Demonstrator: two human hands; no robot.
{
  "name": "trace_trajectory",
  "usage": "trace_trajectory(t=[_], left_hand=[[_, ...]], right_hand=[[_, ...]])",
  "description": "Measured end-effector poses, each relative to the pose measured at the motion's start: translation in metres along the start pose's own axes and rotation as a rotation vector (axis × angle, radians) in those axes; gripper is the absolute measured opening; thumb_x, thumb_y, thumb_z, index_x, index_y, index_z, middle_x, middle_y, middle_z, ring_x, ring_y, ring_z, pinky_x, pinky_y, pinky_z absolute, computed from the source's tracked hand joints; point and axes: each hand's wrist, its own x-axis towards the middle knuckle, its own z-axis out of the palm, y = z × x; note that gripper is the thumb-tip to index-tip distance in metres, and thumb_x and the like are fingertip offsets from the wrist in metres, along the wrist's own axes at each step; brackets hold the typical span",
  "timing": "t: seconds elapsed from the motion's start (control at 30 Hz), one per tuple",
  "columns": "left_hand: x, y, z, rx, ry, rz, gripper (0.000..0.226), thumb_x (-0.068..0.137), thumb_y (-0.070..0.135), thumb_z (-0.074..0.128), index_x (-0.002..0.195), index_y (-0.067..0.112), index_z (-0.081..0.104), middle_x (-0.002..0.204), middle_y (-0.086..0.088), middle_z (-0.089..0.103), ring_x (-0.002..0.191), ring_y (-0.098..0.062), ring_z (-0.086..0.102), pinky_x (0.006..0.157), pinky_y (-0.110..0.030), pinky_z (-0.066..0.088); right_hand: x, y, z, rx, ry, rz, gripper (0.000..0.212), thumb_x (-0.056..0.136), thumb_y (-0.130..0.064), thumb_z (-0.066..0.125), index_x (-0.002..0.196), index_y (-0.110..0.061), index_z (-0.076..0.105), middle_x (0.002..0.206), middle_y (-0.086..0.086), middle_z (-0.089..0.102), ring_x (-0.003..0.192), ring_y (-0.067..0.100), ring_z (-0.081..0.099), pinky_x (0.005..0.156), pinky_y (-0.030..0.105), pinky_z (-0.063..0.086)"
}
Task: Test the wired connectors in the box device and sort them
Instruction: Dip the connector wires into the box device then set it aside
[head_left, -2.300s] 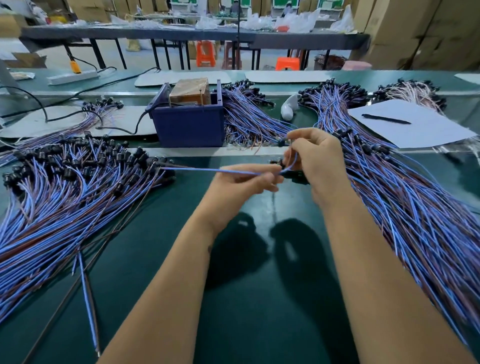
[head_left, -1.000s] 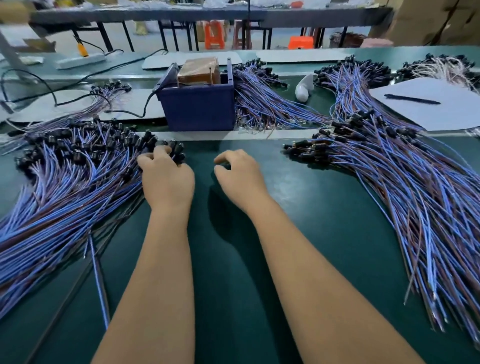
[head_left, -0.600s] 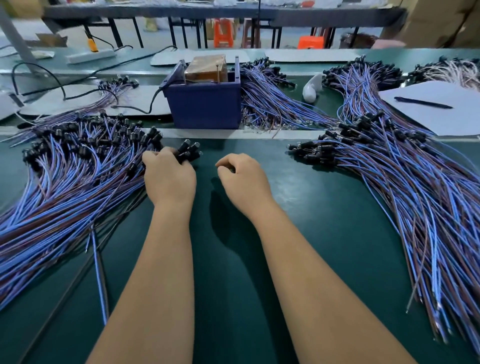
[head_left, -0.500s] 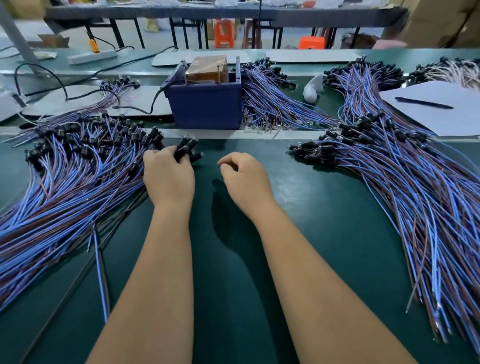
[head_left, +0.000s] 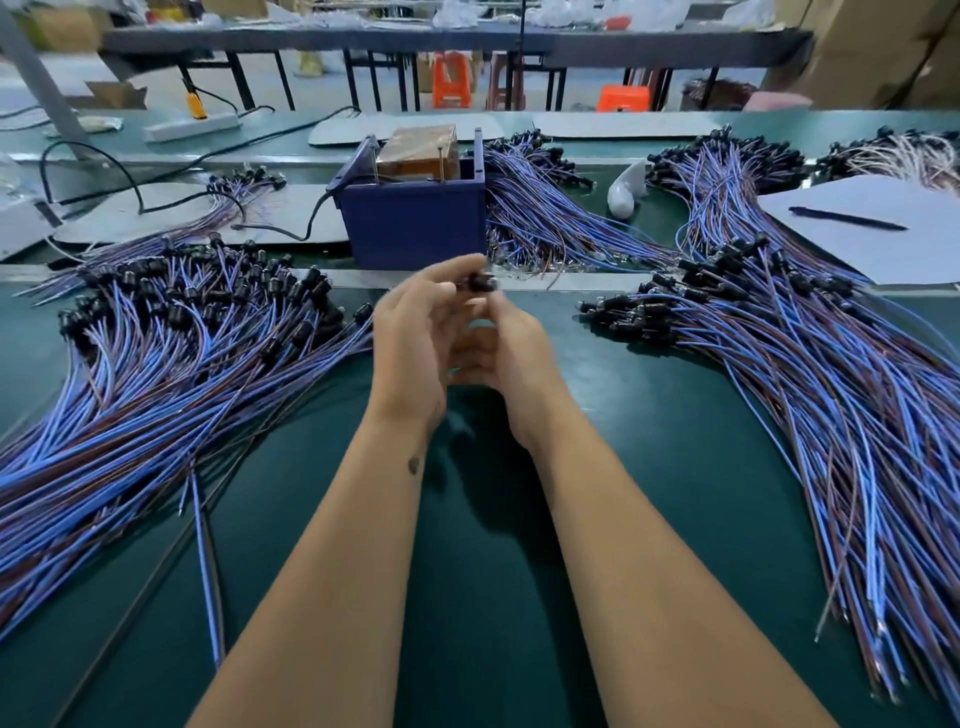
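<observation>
Both hands have risen from the mat and now meet in the middle of the frame, in front of the blue box (head_left: 415, 218). Earlier the left hand (head_left: 415, 343) lay on the edge of the left pile (head_left: 171, 343) and the right hand (head_left: 514, 358) rested curled beside it. Now the left fingertips pinch a black connector (head_left: 479, 282), just below the box's lower right corner. The right hand is very near it, fingers bent, but blur hides whether it holds anything. The left pile fills the left side of the green mat (head_left: 483, 571), the right pile (head_left: 810, 374) fills the right side. A sheet (head_left: 883, 239) with a pen (head_left: 847, 218) lies at the upper right.
</observation>
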Motion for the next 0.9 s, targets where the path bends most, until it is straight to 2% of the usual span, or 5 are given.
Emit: trace_trajectory(t=[0.27, 0.47, 0.6, 0.7, 0.9], left_hand=[[-0.006, 0.01, 0.001, -0.186, -0.439, -0.271, 0.046, 0.086, 0.03, 0.043, 0.046, 0.01, 0.055, 0.054, -0.007, 0.051, 0.049, -0.022, 0.051, 0.055, -0.026, 0.043], [-0.012, -0.001, 0.006, 0.275, -0.75, -0.569, 0.051, 0.089, 0.033, 0.041, 0.041, 0.015, 0.047, 0.046, -0.004, 0.036, 0.041, -0.015, 0.031, 0.049, -0.03, 0.02], [-0.01, 0.007, -0.005, 0.425, -0.867, -0.653, 0.054, 0.091, 0.041, 0.038, 0.057, 0.015, 0.071, 0.064, -0.006, 0.065, 0.064, -0.018, 0.059, 0.067, -0.026, 0.044], [-0.005, 0.012, -0.016, 0.418, -0.717, -0.611, 0.049, 0.094, 0.038, 0.043, 0.067, 0.016, 0.077, 0.09, -0.005, 0.076, 0.093, -0.014, 0.069, 0.086, -0.026, 0.053], [0.012, 0.004, -0.028, 0.341, 0.004, -0.331, 0.031, 0.102, 0.031, 0.045, 0.097, 0.015, 0.072, 0.092, 0.001, 0.076, 0.087, -0.015, 0.071, 0.066, -0.027, 0.057]], right_hand=[[0.001, -0.014, -0.015, 0.432, -0.069, 0.184, 0.055, 0.104, -0.042, 0.032, 0.111, 0.005, 0.06, 0.079, 0.014, 0.065, 0.08, 0.023, 0.064, 0.093, 0.036, 0.047], [0.008, -0.01, -0.024, 0.383, 0.168, 0.088, 0.021, 0.101, -0.017, 0.047, 0.09, -0.007, 0.063, 0.063, 0.005, 0.067, 0.055, 0.015, 0.065, 0.054, 0.02, 0.053], [0.01, -0.009, -0.035, 0.328, 0.193, -0.052, 0.018, 0.105, -0.01, 0.038, 0.1, -0.011, 0.055, 0.061, 0.003, 0.068, 0.052, 0.014, 0.063, 0.052, 0.02, 0.051], [0.011, -0.011, -0.038, 0.387, 0.144, -0.06, 0.014, 0.104, -0.01, 0.04, 0.106, -0.011, 0.054, 0.066, 0.005, 0.07, 0.054, 0.014, 0.063, 0.052, 0.021, 0.051], [0.004, -0.016, -0.034, 0.307, -0.033, -0.053, 0.017, 0.103, -0.01, 0.04, 0.101, -0.011, 0.057, 0.071, 0.003, 0.072, 0.056, 0.012, 0.064, 0.056, 0.02, 0.053]])
